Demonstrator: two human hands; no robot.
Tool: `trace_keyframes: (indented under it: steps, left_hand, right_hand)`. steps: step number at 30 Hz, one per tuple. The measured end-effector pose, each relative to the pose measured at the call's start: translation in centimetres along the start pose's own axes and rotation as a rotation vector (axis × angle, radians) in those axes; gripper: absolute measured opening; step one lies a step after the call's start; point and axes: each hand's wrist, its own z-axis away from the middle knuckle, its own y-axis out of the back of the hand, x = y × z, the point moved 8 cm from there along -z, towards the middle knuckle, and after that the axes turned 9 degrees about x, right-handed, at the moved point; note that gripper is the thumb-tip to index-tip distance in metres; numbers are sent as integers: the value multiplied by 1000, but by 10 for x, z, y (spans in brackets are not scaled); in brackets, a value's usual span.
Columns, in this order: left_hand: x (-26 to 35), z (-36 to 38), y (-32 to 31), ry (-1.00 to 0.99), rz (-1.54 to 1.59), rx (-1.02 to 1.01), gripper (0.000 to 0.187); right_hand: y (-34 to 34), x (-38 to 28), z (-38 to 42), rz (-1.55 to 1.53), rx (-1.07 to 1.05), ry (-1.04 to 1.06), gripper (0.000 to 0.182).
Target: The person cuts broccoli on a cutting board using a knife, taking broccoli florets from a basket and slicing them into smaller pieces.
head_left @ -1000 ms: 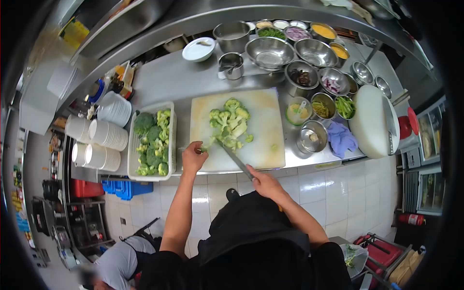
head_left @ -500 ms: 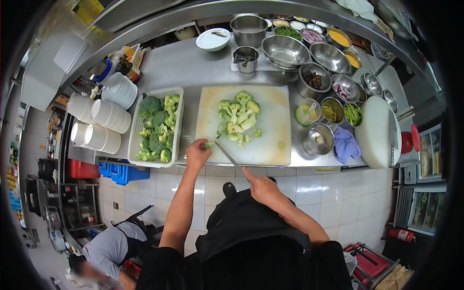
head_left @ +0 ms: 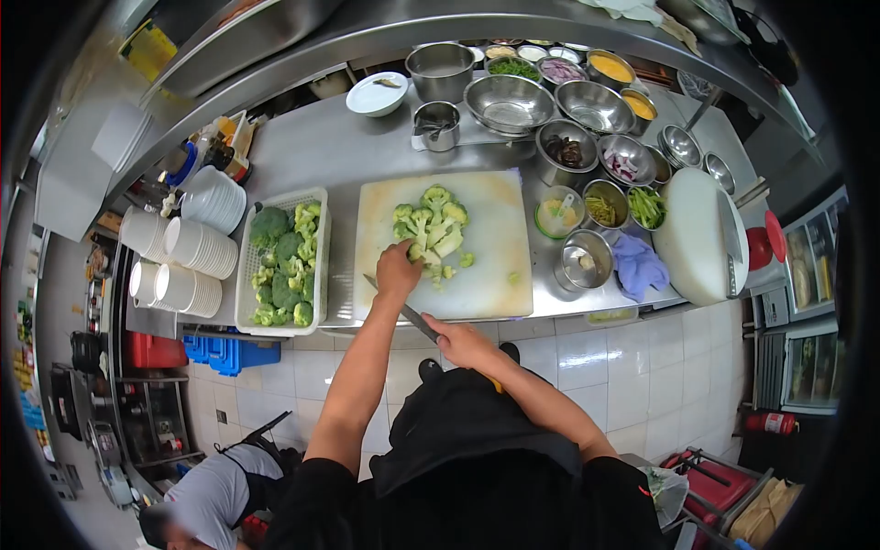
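Cut broccoli (head_left: 435, 223) lies heaped on the white cutting board (head_left: 490, 257), with small bits scattered beside it. My left hand (head_left: 400, 269) is at the heap's lower left edge, fingers closed around a broccoli floret that they partly hide. In my right hand (head_left: 465, 344), near the board's front edge, is the handle of a kitchen knife (head_left: 419, 321). Its blade slants up to the left and passes beneath my left wrist, which covers part of it. Left of the board stands a white plastic basket (head_left: 322, 266) holding more broccoli florets (head_left: 289, 246).
Stacked white bowls (head_left: 197, 243) stand at the far left. Metal bowls (head_left: 511, 103) of ingredients fill the back right. A purple cloth (head_left: 642, 263) and a round white board (head_left: 692, 238) lie at the right. Another person (head_left: 220, 490) bends down at the lower left.
My left hand has moved from the board's front left corner up and right to the broccoli heap. The knife has shifted lower and left, now under my wrist. The view has shifted slightly.
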Motion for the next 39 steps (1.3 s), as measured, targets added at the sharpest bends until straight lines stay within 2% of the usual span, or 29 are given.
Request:
trace_keyframes:
  steps: [1, 2, 3, 4, 5, 8, 14, 18, 23, 27, 29, 32, 39]
  left_hand:
    - [3, -2, -2, -22, -33, -16, 49]
    - [1, 0, 13, -60, 126, 69, 46]
    - [2, 5, 32, -93, 284, 152, 44]
    - [5, 11, 52, -64, 317, 207, 36]
    - [2, 15, 58, -62, 310, 195, 36]
    - [-16, 30, 70, -81, 163, 236, 32]
    - [-18, 44, 70, -98, 195, 330, 34]
    - [-17, 45, 70, -103, 152, 335, 34]
    - [-15, 43, 68, -143, 152, 328, 35]
    - [-17, 37, 67, -116, 180, 301, 33]
    - [-21, 41, 68, -147, 209, 262, 31]
    - [-17, 41, 67, -167, 221, 234, 30]
    - [-24, 53, 72, -237, 155, 190, 28]
  right_hand:
    - [-1, 7, 2, -68, -25, -48, 60]
    - [-1, 14, 5, -135, -47, -98, 60]
    - [9, 28, 10, -64, 110, -16, 60]
    - [23, 31, 16, 7, 265, 64, 61]
    - [23, 41, 22, -3, 261, 55, 61]
    - [41, 22, 45, 241, 232, 32, 65]
    - [38, -15, 52, 301, 175, 86, 68]
    - [42, -29, 53, 281, 173, 93, 70]
    - [35, -27, 49, 401, 105, 93, 70]
    - [31, -5, 37, 420, 144, 112, 71]
    - [31, -5, 38, 435, 98, 79, 71]
    - [44, -27, 46, 427, 91, 117, 71]
    - [20, -6, 27, 504, 92, 112, 73]
